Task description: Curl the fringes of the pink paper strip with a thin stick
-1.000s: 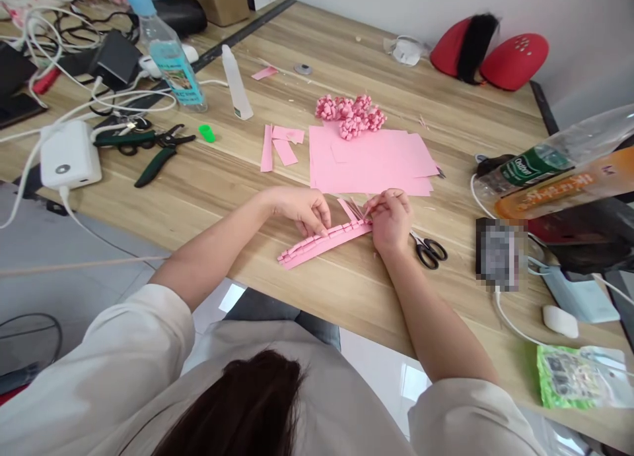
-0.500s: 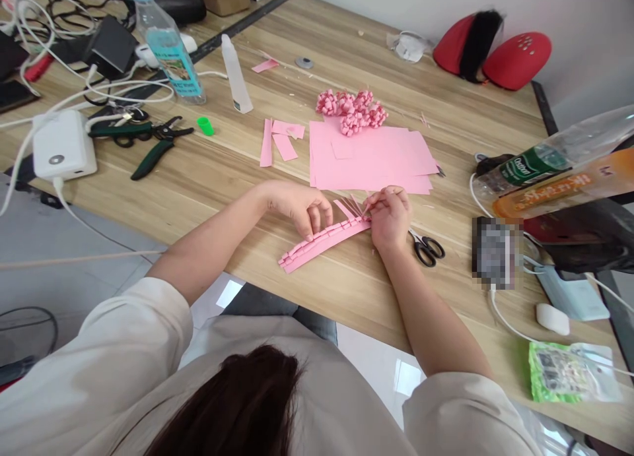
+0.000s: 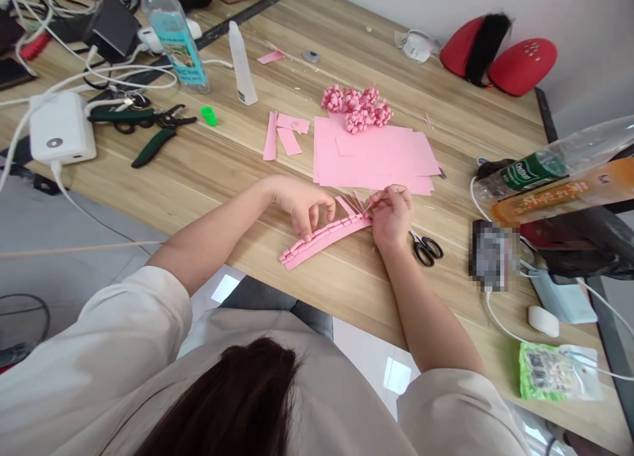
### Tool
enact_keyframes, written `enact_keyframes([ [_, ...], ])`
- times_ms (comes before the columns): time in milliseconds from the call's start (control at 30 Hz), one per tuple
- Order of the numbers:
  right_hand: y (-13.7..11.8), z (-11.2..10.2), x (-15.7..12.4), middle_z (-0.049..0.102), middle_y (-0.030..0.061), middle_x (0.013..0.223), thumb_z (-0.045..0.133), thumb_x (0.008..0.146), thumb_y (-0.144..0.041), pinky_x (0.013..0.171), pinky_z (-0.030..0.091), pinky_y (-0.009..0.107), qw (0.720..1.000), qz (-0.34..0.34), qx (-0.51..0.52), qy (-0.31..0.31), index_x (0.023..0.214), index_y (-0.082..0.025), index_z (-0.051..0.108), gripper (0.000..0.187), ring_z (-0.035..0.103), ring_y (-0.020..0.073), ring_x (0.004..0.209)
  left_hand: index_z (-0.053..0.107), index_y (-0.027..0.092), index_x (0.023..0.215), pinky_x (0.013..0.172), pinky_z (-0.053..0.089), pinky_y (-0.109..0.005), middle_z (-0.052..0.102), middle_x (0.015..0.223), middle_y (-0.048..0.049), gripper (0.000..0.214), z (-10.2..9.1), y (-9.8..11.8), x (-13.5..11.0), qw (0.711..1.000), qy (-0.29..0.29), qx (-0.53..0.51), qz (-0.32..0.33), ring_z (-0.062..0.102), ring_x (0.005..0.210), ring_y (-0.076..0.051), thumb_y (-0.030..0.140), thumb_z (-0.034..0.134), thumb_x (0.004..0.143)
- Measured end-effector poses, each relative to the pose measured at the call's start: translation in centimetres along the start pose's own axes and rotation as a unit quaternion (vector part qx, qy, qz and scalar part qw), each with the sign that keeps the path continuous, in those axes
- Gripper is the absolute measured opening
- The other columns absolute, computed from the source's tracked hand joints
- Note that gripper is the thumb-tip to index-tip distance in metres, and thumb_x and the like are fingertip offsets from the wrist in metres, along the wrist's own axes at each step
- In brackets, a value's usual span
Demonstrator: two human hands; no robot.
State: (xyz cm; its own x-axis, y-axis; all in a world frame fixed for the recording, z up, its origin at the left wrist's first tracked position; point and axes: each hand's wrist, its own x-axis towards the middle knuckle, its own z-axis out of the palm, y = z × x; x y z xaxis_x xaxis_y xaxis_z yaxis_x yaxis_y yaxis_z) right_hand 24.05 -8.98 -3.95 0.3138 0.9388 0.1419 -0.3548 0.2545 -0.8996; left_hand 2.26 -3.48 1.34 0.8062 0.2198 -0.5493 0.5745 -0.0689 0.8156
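A long pink paper strip (image 3: 317,241), cut into a fringe with curled tabs, lies slanted near the table's front edge. My left hand (image 3: 302,205) presses down on its middle with bent fingers. My right hand (image 3: 391,212) pinches one of the upright fringe pieces at the strip's right end. Black-handled scissors (image 3: 426,248) lie just right of my right hand. A stack of pink paper sheets (image 3: 371,156) sits behind both hands, with a cluster of curled pink paper flowers (image 3: 356,106) at its far edge.
Loose pink strips (image 3: 282,136), a glue bottle (image 3: 242,66), a green cap (image 3: 209,115), pliers (image 3: 153,136), a white charger (image 3: 59,129) and cables lie at the left. Bottles in a bag (image 3: 559,175), a phone (image 3: 488,255) and a green packet (image 3: 555,370) crowd the right.
The view has shifted slightly. My left fingers have crept a little along the strip; my right hand keeps pinching the fringe at the right end.
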Motion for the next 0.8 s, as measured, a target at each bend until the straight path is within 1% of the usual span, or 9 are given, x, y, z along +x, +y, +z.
enact_keyframes([
  [100,0.0,0.0,0.0,0.061,-0.0062,0.055,0.068,0.076,-0.034,0.05,0.046,0.019,1.0,0.005,-0.01,0.003,0.072,-0.023,0.049,0.023,0.058,0.01,0.052,0.057,0.018,0.107,0.06,0.052,-0.024,0.075,0.076,-0.0016,0.067,0.0,-0.2,0.1,1.0,-0.005,0.006,0.026,0.067,0.062,-0.015,0.026,0.092,0.051],
  [167,0.0,0.0,0.0,0.061,-0.0065,0.055,0.069,0.077,-0.035,0.05,0.047,0.019,1.0,0.005,-0.008,0.002,0.073,-0.023,0.049,0.024,0.058,0.01,0.051,0.056,0.018,0.105,0.059,0.051,-0.023,0.074,0.074,-0.0009,0.065,0.0,-0.1,0.1,1.0,0.002,0.004,0.018,0.067,0.061,-0.015,0.026,0.092,0.051],
  [300,0.1,0.0,0.0,0.059,-0.007,0.056,0.071,0.078,-0.037,0.051,0.047,0.019,1.0,0.002,-0.008,0.002,0.073,-0.023,0.048,0.027,0.058,0.0092,0.052,0.057,0.018,0.106,0.065,0.053,-0.026,0.075,0.076,-0.0022,0.068,0.0,0.2,-0.1,1.0,0.015,0.015,-0.002,0.068,0.065,-0.018,0.027,0.093,0.049],
  [400,0.1,0.0,0.0,0.059,-0.0074,0.056,0.07,0.078,-0.038,0.05,0.047,0.019,1.0,0.005,-0.015,0.003,0.073,-0.023,0.047,0.028,0.058,0.0095,0.052,0.061,0.017,0.103,0.064,0.052,-0.024,0.077,0.079,-0.0032,0.064,0.2,0.2,0.1,1.0,0.021,0.01,0.002,0.069,0.069,-0.017,0.028,0.093,0.049],
  [500,0.1,0.1,0.0,0.059,-0.007,0.056,0.071,0.076,-0.039,0.048,0.046,0.02,1.0,0.005,-0.016,0.002,0.074,-0.023,0.047,0.028,0.058,0.0104,0.052,0.066,0.016,0.094,0.063,0.05,-0.019,0.076,0.078,-0.0024,0.049,0.5,0.1,0.8,0.997,0.059,-0.029,0.026,0.069,0.071,-0.014,0.034,0.089,0.055],
  [600,0.1,0.1,0.0,0.06,-0.0064,0.056,0.07,0.074,-0.036,0.048,0.045,0.019,1.0,0.001,-0.009,0.002,0.074,-0.023,0.049,0.025,0.058,0.01,0.052,0.069,0.014,0.084,0.062,0.05,-0.019,0.072,0.07,-0.0005,0.039,1.2,0.2,1.6,0.99,0.105,-0.075,0.048,0.066,0.066,-0.011,0.037,0.087,0.059],
  [733,0.1,0.1,0.0,0.06,-0.0064,0.056,0.069,0.073,-0.036,0.051,0.045,0.019,1.0,0.001,-0.014,0.011,0.073,-0.023,0.05,0.023,0.057,0.0095,0.052,0.069,0.011,0.073,0.059,0.046,-0.018,0.067,0.065,-0.0005,0.032,2.1,0.4,2.5,0.976,0.167,-0.113,0.085,0.059,0.06,-0.008,0.038,0.085,0.064],
  [800,0.1,0.2,0.0,0.06,-0.0067,0.056,0.07,0.073,-0.037,0.052,0.045,0.02,1.0,0.002,-0.019,0.013,0.073,-0.023,0.05,0.024,0.056,0.0096,0.053,0.07,0.011,0.07,0.058,0.045,-0.018,0.068,0.066,-0.0012,0.028,2.5,0.6,2.7,0.969,0.19,-0.129,0.095,0.058,0.06,-0.008,0.034,0.084,0.064],
])
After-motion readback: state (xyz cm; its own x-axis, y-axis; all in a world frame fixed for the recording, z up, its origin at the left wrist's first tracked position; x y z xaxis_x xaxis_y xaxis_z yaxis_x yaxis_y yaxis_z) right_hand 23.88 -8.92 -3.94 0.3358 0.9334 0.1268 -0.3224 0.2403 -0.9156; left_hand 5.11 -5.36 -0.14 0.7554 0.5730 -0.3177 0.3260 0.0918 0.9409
